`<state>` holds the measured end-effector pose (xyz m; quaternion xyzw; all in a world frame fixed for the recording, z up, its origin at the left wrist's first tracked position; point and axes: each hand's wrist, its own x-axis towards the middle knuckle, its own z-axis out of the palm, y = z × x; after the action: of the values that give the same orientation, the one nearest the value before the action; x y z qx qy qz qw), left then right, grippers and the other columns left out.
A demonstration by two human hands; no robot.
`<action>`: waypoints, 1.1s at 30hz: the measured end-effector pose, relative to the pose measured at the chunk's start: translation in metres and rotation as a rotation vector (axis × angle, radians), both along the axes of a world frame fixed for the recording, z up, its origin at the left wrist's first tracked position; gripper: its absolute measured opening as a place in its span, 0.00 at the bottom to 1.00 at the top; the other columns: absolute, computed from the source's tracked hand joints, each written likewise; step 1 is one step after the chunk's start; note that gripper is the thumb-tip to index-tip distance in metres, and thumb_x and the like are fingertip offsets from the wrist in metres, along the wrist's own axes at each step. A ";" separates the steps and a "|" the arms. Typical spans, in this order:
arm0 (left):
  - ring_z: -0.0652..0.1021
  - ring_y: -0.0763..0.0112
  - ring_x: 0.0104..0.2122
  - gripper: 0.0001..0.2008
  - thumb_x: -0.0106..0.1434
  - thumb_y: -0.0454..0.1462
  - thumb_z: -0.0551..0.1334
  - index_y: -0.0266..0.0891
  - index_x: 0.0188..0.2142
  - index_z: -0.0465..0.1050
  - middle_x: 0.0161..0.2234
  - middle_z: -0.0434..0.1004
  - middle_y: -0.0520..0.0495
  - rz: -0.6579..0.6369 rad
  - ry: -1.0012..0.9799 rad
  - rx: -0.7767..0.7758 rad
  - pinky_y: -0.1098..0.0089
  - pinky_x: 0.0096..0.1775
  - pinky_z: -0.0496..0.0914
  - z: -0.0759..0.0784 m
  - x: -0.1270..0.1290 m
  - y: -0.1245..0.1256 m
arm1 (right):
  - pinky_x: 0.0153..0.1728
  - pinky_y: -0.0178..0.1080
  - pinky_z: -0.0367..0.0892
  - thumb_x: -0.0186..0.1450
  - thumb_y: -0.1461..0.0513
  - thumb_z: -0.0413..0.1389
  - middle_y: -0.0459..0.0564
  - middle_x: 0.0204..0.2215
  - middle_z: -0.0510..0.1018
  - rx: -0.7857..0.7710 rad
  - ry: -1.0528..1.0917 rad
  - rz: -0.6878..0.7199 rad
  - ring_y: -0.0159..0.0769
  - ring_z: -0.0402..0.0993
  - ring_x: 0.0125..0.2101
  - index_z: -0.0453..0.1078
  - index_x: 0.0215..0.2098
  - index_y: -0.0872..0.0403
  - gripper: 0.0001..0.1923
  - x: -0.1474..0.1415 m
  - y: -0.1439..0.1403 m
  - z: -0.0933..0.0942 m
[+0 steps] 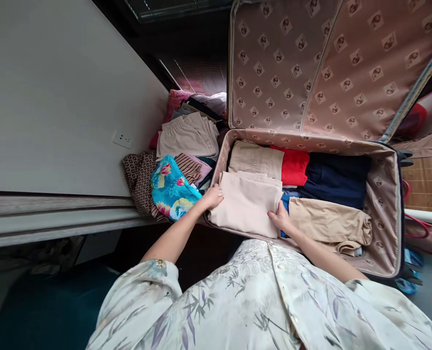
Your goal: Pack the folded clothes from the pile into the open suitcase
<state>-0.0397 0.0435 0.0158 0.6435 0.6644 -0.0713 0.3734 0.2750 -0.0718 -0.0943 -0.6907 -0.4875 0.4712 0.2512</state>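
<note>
A folded pale pink garment (247,201) lies at the near left corner of the open suitcase (384,194). My left hand (213,196) grips its left edge, fingers curled over the cloth. On the opposite edge, my right hand (279,218) pinches the fabric with the thumb on top. Beyond it sits a folded beige garment (256,159), with a red one (294,166) and a navy one (338,177) to its right. A tan folded garment (327,221) rests to the right of my right hand, and a bit of blue cloth (284,200) shows between.
The suitcase lid (311,68) stands upright at the back. Left of the case is a clothes pile with cream shorts (189,135), a blue floral cloth (174,189) and a brown patterned cloth (140,177). A white wall (63,97) bounds the left. Pink tubing (422,228) lies at right.
</note>
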 end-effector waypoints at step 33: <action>0.46 0.21 0.71 0.66 0.41 0.32 0.81 0.45 0.75 0.50 0.75 0.32 0.26 -0.762 0.358 -0.104 0.31 0.64 0.54 -0.068 0.020 -0.033 | 0.64 0.68 0.47 0.67 0.39 0.54 0.57 0.76 0.43 0.404 -0.779 0.682 0.66 0.38 0.73 0.62 0.71 0.40 0.37 -0.041 0.026 -0.019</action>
<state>-0.0198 0.0110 -0.0518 0.8008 0.4290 -0.3484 0.2309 0.2341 -0.0458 -0.1133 -0.5552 -0.8209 0.1329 0.0130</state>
